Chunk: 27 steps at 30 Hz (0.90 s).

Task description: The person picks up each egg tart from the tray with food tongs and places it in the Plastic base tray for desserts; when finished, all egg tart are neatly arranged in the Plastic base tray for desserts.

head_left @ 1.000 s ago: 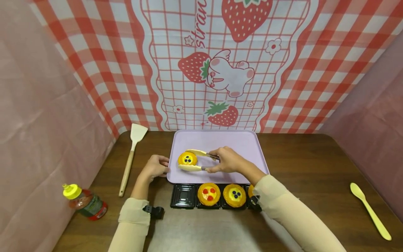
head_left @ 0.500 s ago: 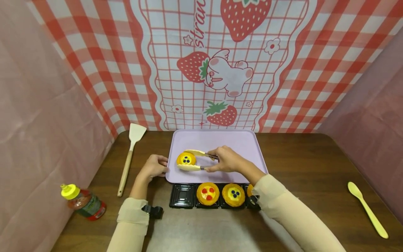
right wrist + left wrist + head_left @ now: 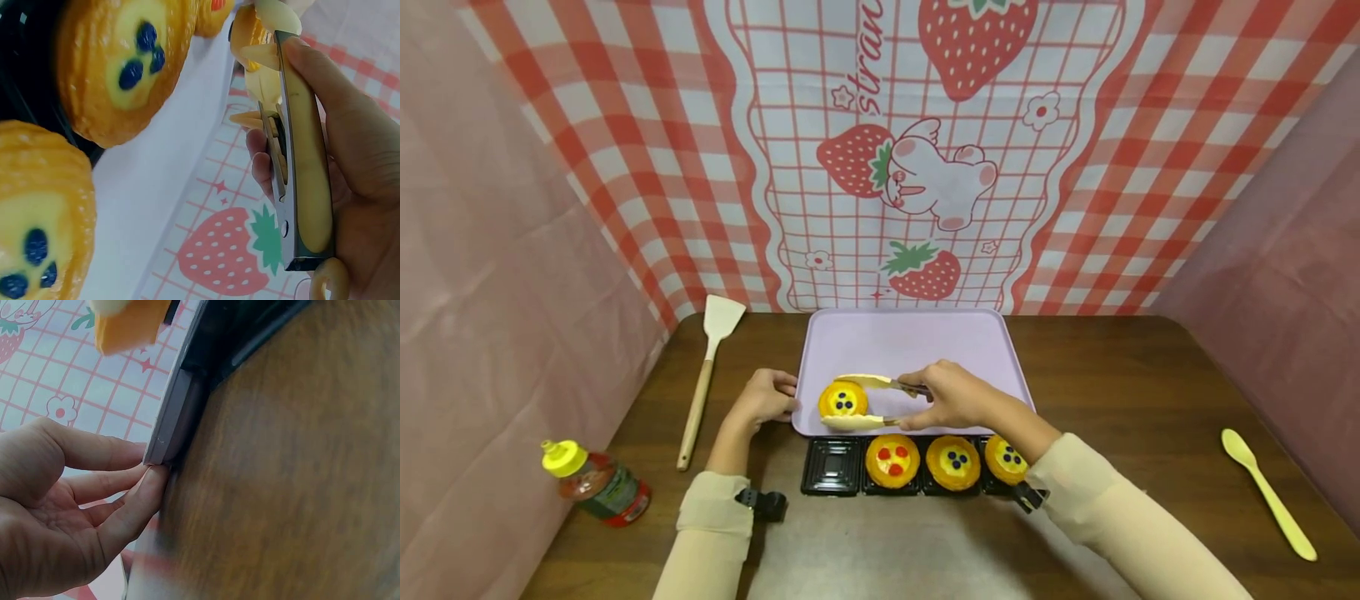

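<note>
My right hand point(image 3: 958, 396) grips cream-tipped tongs point(image 3: 306, 156) with metal arms. Between the tong tips is a round yellow tart point(image 3: 842, 405) with several blueberries on top, over the near left part of the lilac tray point(image 3: 917, 342). At the tray's left rim, my left hand point(image 3: 69, 506) pinches the edge between thumb and fingers. Just in front of the tray stands a black plastic box point(image 3: 832, 467) with a row of compartments. Its leftmost compartment is bare; one strawberry-topped tart point(image 3: 892, 461) and two blueberry tarts point(image 3: 953, 463) fill the others.
A white spatula with a wooden handle point(image 3: 698, 404) lies left of the tray. Farther left, a sauce bottle with a yellow cap point(image 3: 606, 492) lies tilted in view. A pale yellow spoon point(image 3: 1270, 492) rests at the far right. A checked cloth point(image 3: 760, 208) hangs behind the table.
The right hand, tongs and tart have moved toward the tray's near edge, close to the black box. The left hand keeps its place at the rim.
</note>
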{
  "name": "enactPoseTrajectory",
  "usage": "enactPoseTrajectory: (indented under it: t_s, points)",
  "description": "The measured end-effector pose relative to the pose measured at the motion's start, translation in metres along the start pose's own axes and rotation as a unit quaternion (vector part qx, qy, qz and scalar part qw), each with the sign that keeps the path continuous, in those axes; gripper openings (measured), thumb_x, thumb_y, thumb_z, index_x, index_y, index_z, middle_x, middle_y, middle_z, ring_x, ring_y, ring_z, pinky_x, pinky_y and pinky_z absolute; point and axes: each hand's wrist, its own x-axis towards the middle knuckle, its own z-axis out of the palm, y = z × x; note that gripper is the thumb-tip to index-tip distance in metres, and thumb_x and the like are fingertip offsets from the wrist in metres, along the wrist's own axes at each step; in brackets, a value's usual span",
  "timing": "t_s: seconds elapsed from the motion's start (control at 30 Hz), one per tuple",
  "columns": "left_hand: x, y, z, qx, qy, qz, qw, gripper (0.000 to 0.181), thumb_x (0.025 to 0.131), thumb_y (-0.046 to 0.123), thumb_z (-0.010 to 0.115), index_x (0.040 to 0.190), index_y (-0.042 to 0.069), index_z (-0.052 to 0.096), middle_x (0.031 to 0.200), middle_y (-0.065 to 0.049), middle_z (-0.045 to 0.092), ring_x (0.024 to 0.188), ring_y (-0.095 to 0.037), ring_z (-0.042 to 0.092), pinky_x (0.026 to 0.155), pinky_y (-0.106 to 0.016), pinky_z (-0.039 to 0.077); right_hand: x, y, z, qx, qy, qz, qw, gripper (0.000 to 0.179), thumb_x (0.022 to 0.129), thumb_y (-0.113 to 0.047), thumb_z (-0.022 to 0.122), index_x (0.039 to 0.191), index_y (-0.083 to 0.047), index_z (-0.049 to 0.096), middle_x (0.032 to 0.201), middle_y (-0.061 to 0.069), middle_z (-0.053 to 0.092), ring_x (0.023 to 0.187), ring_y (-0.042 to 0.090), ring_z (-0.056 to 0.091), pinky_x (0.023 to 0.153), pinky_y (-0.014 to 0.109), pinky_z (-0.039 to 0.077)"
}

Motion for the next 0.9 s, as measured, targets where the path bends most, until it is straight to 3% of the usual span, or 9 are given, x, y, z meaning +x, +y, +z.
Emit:
enactPoseTrajectory:
  t_s: [0.17,0.4,0.6,0.73,0.9]
  points:
    - [-0.001,0.001,-0.001,0.000,-0.001,0.000,1.0000,0.043,0.075,-0.015,0.067,0.117,-0.019,0.057,0.095,-0.022,0.058,0.070,-0.021,0.059,0.060,-0.035,0.060,-0.011,-0.009,0.003,0.011,-0.017,-0.023,0.9995,0.064,0.083,-0.038,0.080,0.129,0.003,0.063,0.107,0.013,0.072,0.073,0.014,0.059,0.065,0.025,0.050]
    - [-0.001,0.001,0.000,0.001,-0.003,-0.002,1.0000,0.045,0.075,-0.015,0.067,0.118,-0.019,0.056,0.097,-0.024,0.058,0.071,-0.022,0.060,0.062,-0.037,0.061,-0.020,-0.020,0.008,0.016,-0.033,-0.051,0.9980,0.063,0.085,-0.039,0.078,0.130,0.003,0.062,0.108,0.010,0.072,0.078,0.014,0.063,0.067,0.023,0.052]
    - [-0.001,0.001,0.001,-0.002,-0.002,-0.004,1.0000,0.044,0.077,-0.015,0.066,0.119,-0.019,0.056,0.097,-0.024,0.057,0.071,-0.022,0.060,0.062,-0.037,0.061,-0.022,-0.027,0.013,0.017,-0.040,-0.055,0.9975,0.063,0.085,-0.039,0.078,0.130,0.002,0.062,0.118,0.011,0.070,0.087,0.014,0.066,0.078,0.024,0.054]
    - [0.000,0.000,0.001,-0.005,-0.007,-0.005,0.9999,0.044,0.077,-0.015,0.066,0.119,-0.019,0.056,0.097,-0.024,0.058,0.071,-0.022,0.060,0.063,-0.037,0.061,-0.022,-0.028,0.016,0.013,-0.048,-0.058,0.9971,0.064,0.084,-0.040,0.078,0.130,0.001,0.062,0.116,0.009,0.071,0.077,0.015,0.063,0.074,0.023,0.052]
    - [0.000,-0.001,0.000,-0.004,-0.006,-0.007,1.0000,0.045,0.076,-0.015,0.067,0.120,-0.019,0.056,0.097,-0.023,0.057,0.072,-0.022,0.060,0.063,-0.037,0.061,-0.022,-0.027,0.019,0.012,-0.054,-0.054,0.9970,0.065,0.084,-0.042,0.078,0.131,0.000,0.062,0.116,0.007,0.071,0.087,0.012,0.066,0.080,0.025,0.054]
